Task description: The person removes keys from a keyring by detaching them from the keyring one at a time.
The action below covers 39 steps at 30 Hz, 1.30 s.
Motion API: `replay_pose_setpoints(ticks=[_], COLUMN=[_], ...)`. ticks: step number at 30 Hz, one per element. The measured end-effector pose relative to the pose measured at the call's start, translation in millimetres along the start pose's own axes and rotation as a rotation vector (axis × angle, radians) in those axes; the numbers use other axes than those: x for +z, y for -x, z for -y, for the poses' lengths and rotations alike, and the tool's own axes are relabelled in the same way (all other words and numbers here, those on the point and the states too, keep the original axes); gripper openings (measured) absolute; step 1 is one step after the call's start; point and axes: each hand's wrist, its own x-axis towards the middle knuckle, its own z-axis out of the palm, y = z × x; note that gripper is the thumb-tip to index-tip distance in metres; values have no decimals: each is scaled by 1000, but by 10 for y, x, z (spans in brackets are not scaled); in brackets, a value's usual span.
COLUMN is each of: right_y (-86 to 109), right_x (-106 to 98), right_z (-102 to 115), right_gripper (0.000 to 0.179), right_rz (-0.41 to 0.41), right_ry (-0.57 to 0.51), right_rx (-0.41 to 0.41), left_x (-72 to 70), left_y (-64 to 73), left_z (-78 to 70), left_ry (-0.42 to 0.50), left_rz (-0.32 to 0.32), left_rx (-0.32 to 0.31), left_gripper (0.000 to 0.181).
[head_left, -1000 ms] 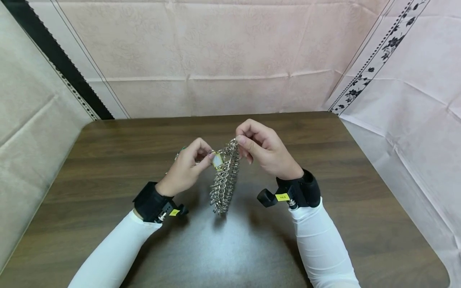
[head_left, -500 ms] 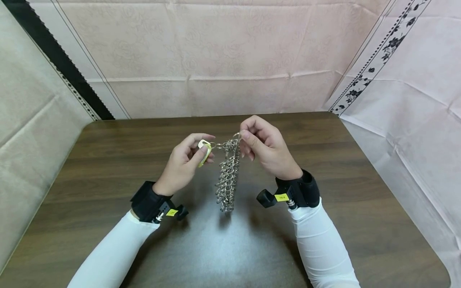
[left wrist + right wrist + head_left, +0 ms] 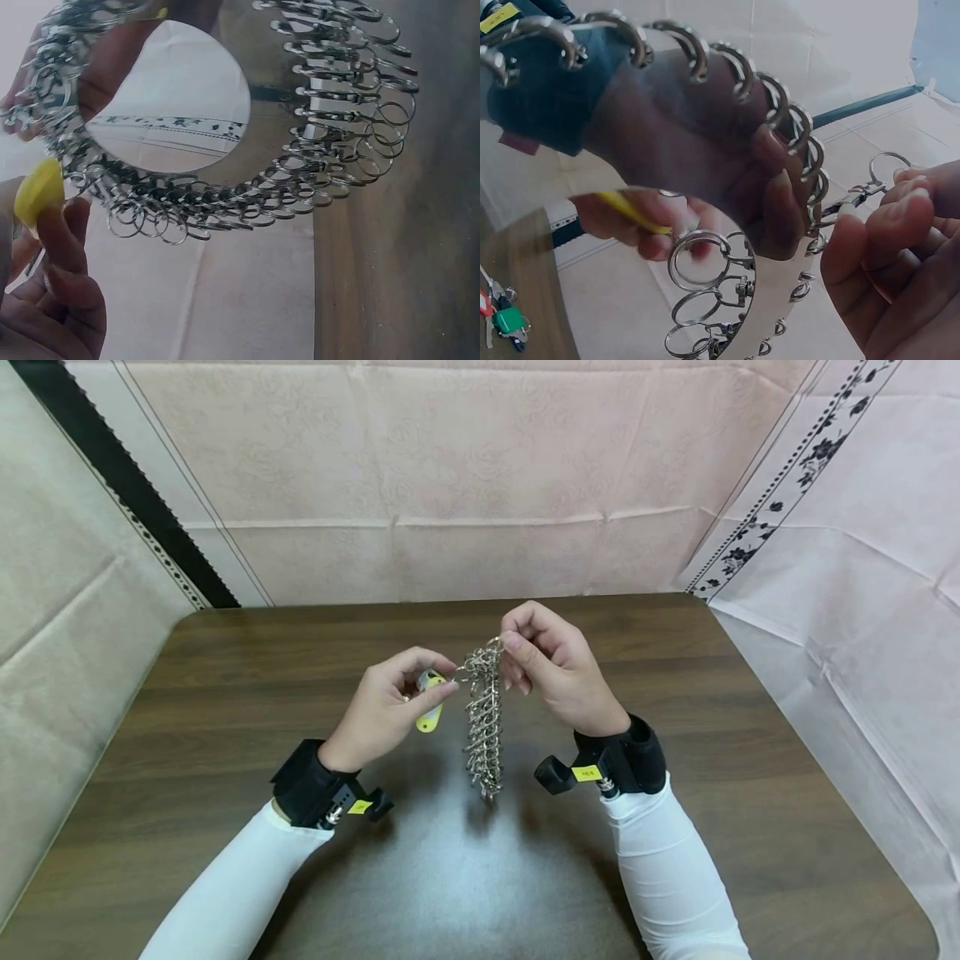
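A large silver metal ring hung with several clasps and small key rings (image 3: 483, 727) is held up above the table. My right hand (image 3: 551, 668) pinches it at the top between thumb and index finger. In the right wrist view, a clasp with a small ring (image 3: 889, 166) shows by the right fingertips. My left hand (image 3: 382, 706) holds a yellow key tag (image 3: 429, 723) by its small ring, close to the big ring's left side. The same yellow tag (image 3: 41, 193) shows among the left fingers in the left wrist view.
Keys with a green tag (image 3: 510, 321) and a red tag (image 3: 484, 304) lie on the table in the right wrist view, hidden in the head view. The brown wooden table (image 3: 225, 760) has pale patterned cloth (image 3: 480, 477) behind and at both sides.
The left hand first draws the yellow key tag leftward from the metal ring, then brings it slightly back and lower. The right hand rises slightly, then stays put. The metal ring turns to hang narrower.
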Motion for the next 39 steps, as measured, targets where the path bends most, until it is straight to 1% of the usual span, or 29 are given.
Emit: replay_pose_setpoints(ticks=[4, 6, 8, 10, 12, 14, 17, 20, 23, 26, 29, 32, 34, 39], right_y=[3, 5, 6, 7, 11, 13, 15, 15, 16, 14, 13, 12, 16, 24], right_x=[20, 27, 30, 30, 27, 26, 24, 34, 43, 49, 53, 53, 45, 27], right_z=[-3, -7, -11, -10, -6, -6, -12, -18, -24, -16, 3, 24, 29, 46], right_gripper=[14, 12, 11, 11, 12, 13, 14, 13, 13, 13, 11, 10, 10, 8], right_rz=[9, 14, 20, 29, 46, 69, 96, 109, 119, 134, 141, 140, 139, 149], right_ry=[2, 5, 13, 20, 30, 36, 47, 44, 46, 59, 82, 105, 120, 135], right_rx=[20, 27, 28, 24, 18, 15, 14, 18, 23, 33, 42, 45, 48, 49], left_x=[28, 20, -2, -30, -55, -80, -113, -141, -153, -158, -166, -184, -195, -227], left_y=[-1, -4, -8, -12, -12, -7, 6, 16, 15, -1, -26, -53, -81, -179], left_z=[12, 9, -5, -35, -87, -154, -258, -330, -366, -380, -401, -445, -482, -574], left_ry=[-118, -149, -152, -123, -52, 20, 116, 147, 186, 226, 244, 235, 237, 186], left_rz=[-5, -25, -52, -76, -78, -73, -46, -37, -58, -91, -105, -109, -118, -165], left_rx=[79, 102, 105, 82, 33, -21, -93, -111, -89, -51, -12, 16, 23, 56], left_gripper=[19, 18, 17, 17, 17, 17, 17, 16, 14, 12, 11, 11, 12, 13])
